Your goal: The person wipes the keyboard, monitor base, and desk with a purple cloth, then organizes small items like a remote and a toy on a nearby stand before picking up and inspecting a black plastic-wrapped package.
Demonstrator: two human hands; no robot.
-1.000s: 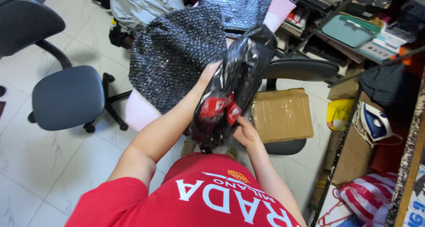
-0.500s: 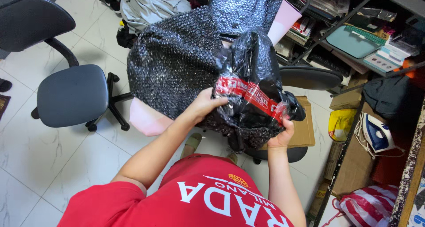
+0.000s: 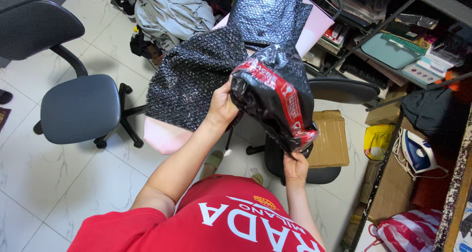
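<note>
A wrapped parcel is held up in the middle, with the left hand at its upper left edge and the right hand under its lower end. Behind it lie bubble-wrap sheets. An office chair stands at left; a cardboard box on another chair and shelves are at right.
</note>
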